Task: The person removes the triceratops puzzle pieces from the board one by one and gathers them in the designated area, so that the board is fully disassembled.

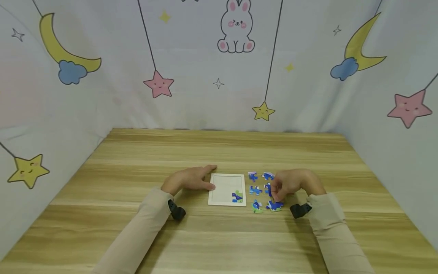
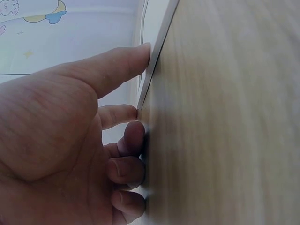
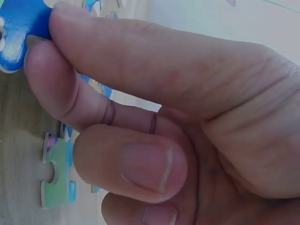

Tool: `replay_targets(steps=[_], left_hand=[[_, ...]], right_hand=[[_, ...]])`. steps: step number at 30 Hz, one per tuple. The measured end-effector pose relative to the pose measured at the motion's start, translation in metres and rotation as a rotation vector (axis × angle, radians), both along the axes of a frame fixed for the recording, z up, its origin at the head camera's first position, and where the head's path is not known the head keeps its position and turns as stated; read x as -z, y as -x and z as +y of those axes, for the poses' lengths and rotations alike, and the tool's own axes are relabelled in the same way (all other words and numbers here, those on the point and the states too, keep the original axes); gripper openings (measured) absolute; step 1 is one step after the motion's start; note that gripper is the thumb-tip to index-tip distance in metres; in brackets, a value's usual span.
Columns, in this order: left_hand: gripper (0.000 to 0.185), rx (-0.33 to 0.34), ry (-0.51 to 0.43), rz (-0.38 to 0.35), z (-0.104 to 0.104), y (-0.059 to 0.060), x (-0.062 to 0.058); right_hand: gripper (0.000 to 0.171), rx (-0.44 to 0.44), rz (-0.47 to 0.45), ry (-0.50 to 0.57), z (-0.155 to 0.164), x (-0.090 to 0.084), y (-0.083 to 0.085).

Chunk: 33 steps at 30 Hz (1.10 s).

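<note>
A white square puzzle tray point(image 1: 224, 187) lies on the table with joined blue and green pieces point(image 1: 237, 196) in its lower right corner. My left hand point(image 1: 195, 178) rests at its left side, the thumb point(image 2: 126, 63) on the rim and the index finger stretched along the far corner. In the left wrist view the other fingers bend loosely near the tabletop. My right hand point(image 1: 287, 183) pinches a blue puzzle piece point(image 3: 23, 28) between thumb and index fingertip, at the near right of the loose pieces; its other fingers are curled in.
Between tray and right hand lie several loose puzzle pieces, among them a blue one point(image 1: 255, 190), a purple-edged one point(image 1: 252, 176) and a green-and-blue one point(image 1: 256, 206). Wood-grain table point(image 1: 212, 239) spreads around them. A printed curtain point(image 1: 205, 106) stands behind.
</note>
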State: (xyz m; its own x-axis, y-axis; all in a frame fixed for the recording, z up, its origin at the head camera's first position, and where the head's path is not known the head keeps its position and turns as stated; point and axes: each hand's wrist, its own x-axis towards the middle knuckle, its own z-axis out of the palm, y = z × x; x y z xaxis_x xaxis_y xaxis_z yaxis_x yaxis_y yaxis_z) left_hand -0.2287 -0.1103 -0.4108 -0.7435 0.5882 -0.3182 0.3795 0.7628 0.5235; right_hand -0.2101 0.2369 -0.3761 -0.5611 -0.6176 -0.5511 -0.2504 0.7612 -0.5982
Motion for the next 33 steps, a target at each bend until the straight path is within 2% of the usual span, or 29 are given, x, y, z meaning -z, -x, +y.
replay_targets(steps=[7, 10, 13, 16, 19, 23, 27, 33], left_hand=[[0.079, 0.012, -0.021, -0.010, 0.001, -0.001, 0.005], [0.079, 0.011, -0.020, -0.010, 0.001, 0.000, 0.006], [0.079, 0.012, -0.014, -0.004, 0.001, 0.000, 0.006], [0.079, 0.009, -0.012, 0.000, 0.000, 0.000, 0.005], [0.079, -0.002, -0.014, 0.001, -0.001, -0.001, 0.004], [0.079, -0.006, -0.014, -0.008, -0.002, -0.004, 0.005], [0.079, 0.000, 0.001, 0.014, 0.000, -0.004, 0.005], [0.079, -0.016, 0.010, 0.010, 0.001, -0.002, -0.001]], right_hand=[[0.007, 0.066, -0.095, 0.030, 0.004, 0.005, -0.002], [0.006, 0.053, -0.103, 0.064, 0.005, 0.006, -0.001], [0.007, -0.005, -0.053, 0.138, -0.001, 0.008, 0.002], [0.009, -0.071, 0.035, 0.195, -0.013, 0.009, 0.003], [0.012, -0.101, 0.117, 0.225, -0.030, 0.010, 0.000], [0.023, -0.101, 0.164, 0.236, -0.053, 0.017, -0.007], [0.036, -0.076, 0.179, 0.211, -0.068, 0.023, -0.013], [0.033, -0.046, 0.233, 0.187, -0.077, 0.027, -0.014]])
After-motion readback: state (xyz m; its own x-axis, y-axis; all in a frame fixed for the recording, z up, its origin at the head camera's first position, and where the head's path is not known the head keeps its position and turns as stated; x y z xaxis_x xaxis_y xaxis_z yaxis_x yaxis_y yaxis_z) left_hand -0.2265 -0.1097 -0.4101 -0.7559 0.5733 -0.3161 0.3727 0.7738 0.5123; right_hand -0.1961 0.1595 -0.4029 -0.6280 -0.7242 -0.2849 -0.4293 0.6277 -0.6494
